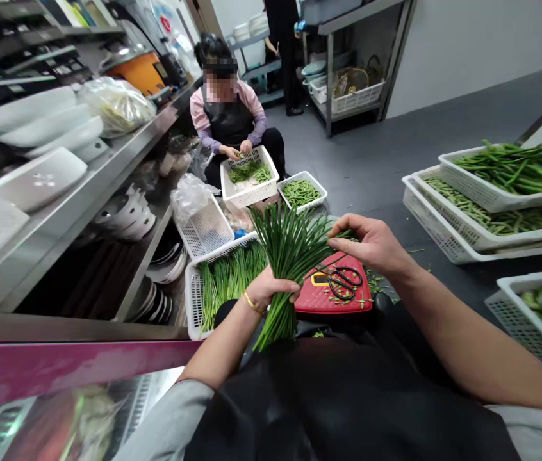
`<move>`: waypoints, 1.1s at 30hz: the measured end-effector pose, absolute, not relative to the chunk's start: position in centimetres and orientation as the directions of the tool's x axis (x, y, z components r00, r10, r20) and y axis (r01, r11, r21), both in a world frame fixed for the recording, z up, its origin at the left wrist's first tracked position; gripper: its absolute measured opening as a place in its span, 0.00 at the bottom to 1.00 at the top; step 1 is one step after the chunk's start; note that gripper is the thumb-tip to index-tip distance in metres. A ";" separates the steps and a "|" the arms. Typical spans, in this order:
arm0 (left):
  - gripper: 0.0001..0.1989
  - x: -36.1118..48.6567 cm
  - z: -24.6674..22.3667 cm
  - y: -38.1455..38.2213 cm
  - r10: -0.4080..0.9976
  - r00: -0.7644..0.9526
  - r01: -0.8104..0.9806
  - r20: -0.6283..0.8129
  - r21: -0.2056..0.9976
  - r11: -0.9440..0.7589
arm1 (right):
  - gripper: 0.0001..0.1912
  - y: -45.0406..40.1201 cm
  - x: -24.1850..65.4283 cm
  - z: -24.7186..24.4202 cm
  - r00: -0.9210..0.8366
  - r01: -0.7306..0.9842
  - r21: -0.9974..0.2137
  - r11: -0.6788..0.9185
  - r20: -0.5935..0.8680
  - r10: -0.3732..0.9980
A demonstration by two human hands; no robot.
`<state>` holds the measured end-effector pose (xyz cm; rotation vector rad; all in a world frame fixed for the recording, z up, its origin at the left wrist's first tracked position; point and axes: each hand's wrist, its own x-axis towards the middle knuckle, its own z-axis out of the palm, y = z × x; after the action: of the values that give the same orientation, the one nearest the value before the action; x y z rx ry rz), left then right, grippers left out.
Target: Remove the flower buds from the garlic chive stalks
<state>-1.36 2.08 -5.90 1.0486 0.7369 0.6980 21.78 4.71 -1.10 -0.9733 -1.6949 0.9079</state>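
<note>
My left hand (275, 289), with a gold bracelet at the wrist, is wrapped round the lower part of a thick bunch of garlic chives (290, 246). The bunch leans up and fans out at the top. At its right edge my right hand (367, 243) pinches some leaf tips between thumb and fingers. Below the bunch, black-handled scissors (344, 283) lie on a red case-like surface (333, 304) strewn with leaf scraps. Left of the bunch stands a white basket (194, 301) full of more chives.
Opposite, a seated person (225, 118) handles greens over a white basket (252, 195). A smaller basket of green pods (302, 192) sits beside it. Stacked baskets of long beans (506, 192) stand at right. A steel shelf (122, 173) with dishes runs along the left.
</note>
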 end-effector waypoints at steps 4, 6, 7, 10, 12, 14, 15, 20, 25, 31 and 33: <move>0.18 -1.2 -5.5 1.9 0.808 0.552 -0.148 -0.208 0.928 0.341 | 0.11 4.5 22.3 -1.2 -0.287 0.274 -0.843 0.462 0.387 0.876; 0.17 -1.4 -5.8 1.9 0.811 0.549 -0.155 -0.202 0.929 0.336 | 0.09 4.3 22.4 -1.2 -0.307 0.328 -0.801 0.501 0.411 0.858; 0.17 -1.5 -5.9 1.9 0.811 0.550 -0.160 -0.199 0.928 0.336 | 0.08 4.2 22.4 -1.3 -0.307 0.352 -0.776 0.523 0.432 0.848; 0.17 -1.6 -6.3 1.9 0.810 0.557 -0.186 -0.185 0.922 0.339 | 0.08 3.9 22.3 -1.5 -0.272 0.419 -0.684 0.598 0.534 0.801; 0.17 -1.5 -6.4 1.8 0.813 0.555 -0.208 -0.178 0.916 0.343 | 0.09 3.9 22.3 -1.6 -0.253 0.473 -0.598 0.647 0.611 0.750; 0.16 -1.5 -6.3 1.7 0.827 0.532 -0.221 -0.183 0.912 0.345 | 0.09 3.9 22.3 -1.9 -0.276 0.553 -0.469 0.689 0.677 0.682; 0.16 -1.5 -6.2 1.7 0.837 0.512 -0.222 -0.191 0.912 0.344 | 0.09 3.9 22.4 -2.1 -0.301 0.601 -0.386 0.700 0.702 0.645; 0.15 -1.5 -5.9 1.7 0.875 0.422 -0.181 -0.237 0.924 0.337 | 0.09 3.7 21.9 -3.1 -0.405 0.782 -0.079 0.619 0.690 0.600; 0.14 -1.2 -5.8 1.8 0.877 0.412 -0.168 -0.246 0.926 0.338 | 0.06 5.1 20.3 -4.2 -0.080 0.591 -0.619 0.517 0.593 0.801; 0.15 -2.4 -6.7 1.9 0.884 0.408 -0.223 -0.227 0.914 0.338 | 0.10 6.5 22.4 -5.6 0.203 -0.301 -0.921 0.248 0.192 0.960; 0.15 -3.1 -7.1 2.1 0.898 0.380 -0.236 -0.223 0.915 0.327 | 0.15 6.1 23.7 -6.7 0.029 -0.085 -0.973 0.215 0.213 0.977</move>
<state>-3.06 2.10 -7.06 0.9379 0.8660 0.8787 23.66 6.10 -6.66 -0.9965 -1.2251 1.0758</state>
